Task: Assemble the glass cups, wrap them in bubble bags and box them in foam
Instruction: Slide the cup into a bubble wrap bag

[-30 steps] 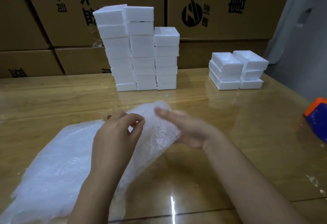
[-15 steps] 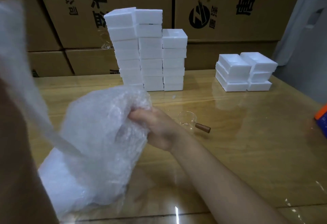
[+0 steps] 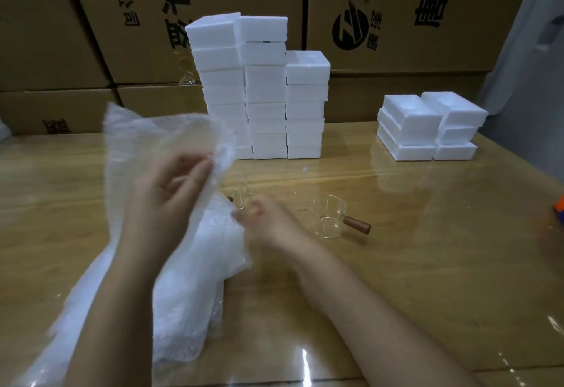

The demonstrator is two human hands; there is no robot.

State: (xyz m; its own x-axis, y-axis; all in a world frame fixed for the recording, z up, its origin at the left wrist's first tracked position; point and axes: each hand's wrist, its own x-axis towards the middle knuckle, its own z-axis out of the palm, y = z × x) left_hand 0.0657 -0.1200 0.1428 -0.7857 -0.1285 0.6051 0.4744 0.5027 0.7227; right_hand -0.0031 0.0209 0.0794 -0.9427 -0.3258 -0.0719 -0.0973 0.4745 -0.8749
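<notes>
Nearest: bubble bag pile (image 3: 195, 279) on table (image 3: 396, 264). Above it, left hand (image 3: 171, 194) pinches single bubble bag (image 3: 158, 142), held up off pile. Blurred right hand (image 3: 271, 224) sits at bag's lower edge; grip or mere touch, cannot tell. Step in hand, likely: separating bag, finding mouth. Just behind fingers, glass cup (image 3: 241, 191); second cup (image 3: 328, 217), wooden-handled, upright to right. Next move calls for mouth spread wide, cup slid in. Beyond: foam boxes (image 3: 265, 96), foam trays (image 3: 427, 124), cartons (image 3: 396, 20).

Beyond the hands (image 3: 164, 197), printed cardboard cartons (image 3: 396, 20) stack high; beneath them, the glossy wooden counter (image 3: 427, 234) reflects light.
</notes>
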